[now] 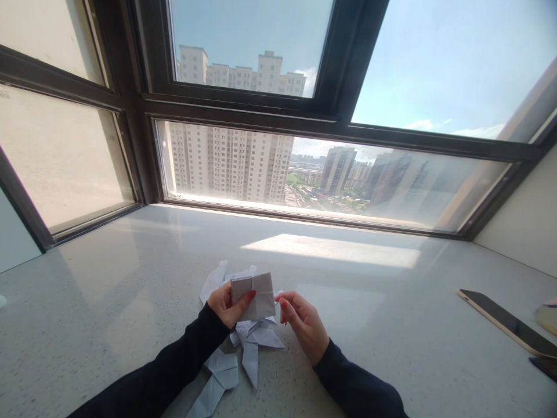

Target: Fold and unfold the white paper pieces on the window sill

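Note:
My left hand [227, 307] grips a folded square of white paper [263, 295], its thumb lying across the front. Crease lines run over the square, and it is tilted up toward me. At the square's right edge is my right hand [304, 325], thumb and fingers curled in a pinch; whether anything is between them is too small to make out. Beneath and around the hands lie several folded white paper pieces, with a pointed one [250, 363] just below the square and another piece [224, 370] by my left forearm. More folded paper [213, 283] shows behind my left hand.
A speckled white stone sill [130, 302] spreads under everything. On the right lies a phone [505, 319], with a dark object [546, 367] beside its near end. Dark window frames [304, 217] border the sill at the back.

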{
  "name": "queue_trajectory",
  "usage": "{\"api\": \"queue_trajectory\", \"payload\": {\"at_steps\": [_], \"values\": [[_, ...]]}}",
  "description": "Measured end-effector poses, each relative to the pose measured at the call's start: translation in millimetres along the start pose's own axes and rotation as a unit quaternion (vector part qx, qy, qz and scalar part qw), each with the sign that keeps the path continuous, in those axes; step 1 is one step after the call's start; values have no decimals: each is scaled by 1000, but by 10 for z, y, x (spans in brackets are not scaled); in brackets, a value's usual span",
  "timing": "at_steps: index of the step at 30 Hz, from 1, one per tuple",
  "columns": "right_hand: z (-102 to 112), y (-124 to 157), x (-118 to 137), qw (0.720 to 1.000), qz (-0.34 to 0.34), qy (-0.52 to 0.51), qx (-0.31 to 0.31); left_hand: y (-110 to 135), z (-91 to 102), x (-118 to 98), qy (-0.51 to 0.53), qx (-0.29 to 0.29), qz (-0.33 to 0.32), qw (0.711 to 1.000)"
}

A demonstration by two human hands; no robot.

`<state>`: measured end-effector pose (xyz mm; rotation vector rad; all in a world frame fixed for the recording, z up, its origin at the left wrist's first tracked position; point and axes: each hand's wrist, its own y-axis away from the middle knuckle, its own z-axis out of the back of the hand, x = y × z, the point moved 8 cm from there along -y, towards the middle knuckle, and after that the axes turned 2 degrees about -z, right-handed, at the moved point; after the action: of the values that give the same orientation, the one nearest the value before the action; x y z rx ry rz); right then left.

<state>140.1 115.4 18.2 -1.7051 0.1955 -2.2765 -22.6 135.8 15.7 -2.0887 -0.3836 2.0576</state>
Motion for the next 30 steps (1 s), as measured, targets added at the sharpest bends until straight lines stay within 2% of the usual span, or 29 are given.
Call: {"api": "queue_trajectory", "payload": {"at_steps": [3, 7, 10, 17, 22, 26, 30], "values": [[-29, 22, 10, 1000, 5, 1, 5, 26, -33, -34, 12, 7, -5, 1000], [-37, 2, -89, 1000, -21, -17, 10, -50, 103, -30, -14, -23, 6, 1000], [-38, -12, -125, 999, -38, -23, 15, -73, 136, -23, -32, -23, 8, 999], [-119, 40, -26, 998, -13, -39, 56, 123, -181, -109, -56, 87, -29, 994], [-103, 52, -2, 999, -9, -23, 40, 179, -272, -102, 4, 105, -15, 994], [-69, 22, -40, 997, -37, -66, 24, 94, -158, -39, -9, 57, 4, 998], [31, -50, -169, 989, -80, -129, 1, -44, 112, 35, -7, -48, 29, 998]]}}
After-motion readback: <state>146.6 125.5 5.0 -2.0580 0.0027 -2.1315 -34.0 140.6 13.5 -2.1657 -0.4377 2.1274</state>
